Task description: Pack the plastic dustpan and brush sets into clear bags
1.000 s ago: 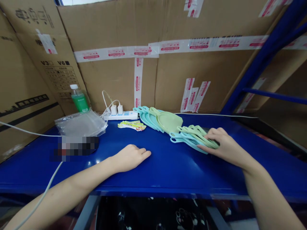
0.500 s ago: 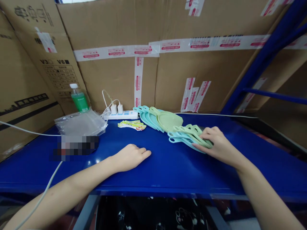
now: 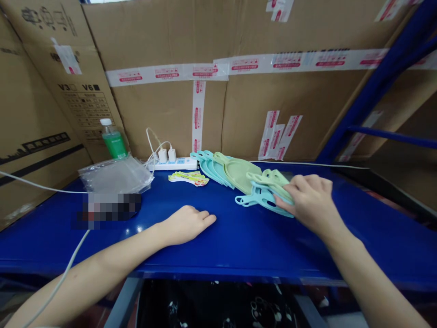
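My right hand (image 3: 312,200) lies on top of a small stack of green and light-blue plastic scoops (image 3: 262,191) on the blue shelf (image 3: 239,237), its fingers pressed around them. Just behind, touching that stack, lies a second fanned pile of teal and green scoops (image 3: 227,169). My left hand (image 3: 186,224) rests palm down on the shelf, fingers loosely together, holding nothing. It is well left of the scoops.
Clear plastic bags (image 3: 114,178) lie at the left beside a green bottle (image 3: 112,140). A white power strip (image 3: 172,163) with chargers and some printed labels (image 3: 189,178) sit near the cardboard boxes (image 3: 218,86) at the back. A white cable (image 3: 58,282) crosses my left arm.
My right hand has slid the small scoop stack leftward and slightly back, up against the fanned pile. My left hand has stayed put.
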`<state>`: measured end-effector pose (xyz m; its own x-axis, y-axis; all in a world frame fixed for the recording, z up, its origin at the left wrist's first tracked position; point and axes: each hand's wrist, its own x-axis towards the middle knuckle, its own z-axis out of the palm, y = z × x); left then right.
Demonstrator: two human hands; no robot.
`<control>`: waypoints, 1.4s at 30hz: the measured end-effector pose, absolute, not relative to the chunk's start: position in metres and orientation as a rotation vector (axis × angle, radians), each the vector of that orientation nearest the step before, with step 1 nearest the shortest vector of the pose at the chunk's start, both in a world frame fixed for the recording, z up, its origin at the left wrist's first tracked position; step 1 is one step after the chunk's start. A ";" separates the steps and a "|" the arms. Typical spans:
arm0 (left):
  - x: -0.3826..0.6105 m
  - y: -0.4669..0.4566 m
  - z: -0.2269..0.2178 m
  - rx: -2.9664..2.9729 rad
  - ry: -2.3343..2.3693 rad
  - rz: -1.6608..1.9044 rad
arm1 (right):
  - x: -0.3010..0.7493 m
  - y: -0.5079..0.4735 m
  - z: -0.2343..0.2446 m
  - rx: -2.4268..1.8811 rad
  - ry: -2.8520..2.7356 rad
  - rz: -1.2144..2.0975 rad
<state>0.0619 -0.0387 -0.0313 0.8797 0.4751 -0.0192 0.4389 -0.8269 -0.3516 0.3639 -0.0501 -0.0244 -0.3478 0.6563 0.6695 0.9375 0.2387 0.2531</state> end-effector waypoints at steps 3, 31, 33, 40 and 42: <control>0.062 -0.038 -0.032 -2.711 -0.673 0.129 | 0.359 -0.047 -0.030 -1.361 -2.271 -0.892; 0.061 -0.039 -0.033 -2.725 -0.690 0.080 | 0.350 -0.047 -0.037 -1.393 -2.326 -1.010; 0.062 -0.039 -0.032 -2.720 -0.690 0.111 | 0.349 -0.047 -0.038 -1.354 -2.333 -1.040; 0.062 -0.039 -0.032 -2.710 -0.687 0.109 | 0.346 -0.049 -0.038 -1.313 -2.399 -1.133; 0.062 -0.039 -0.032 -2.710 -0.684 0.109 | 0.345 -0.050 -0.037 -1.318 -2.393 -1.123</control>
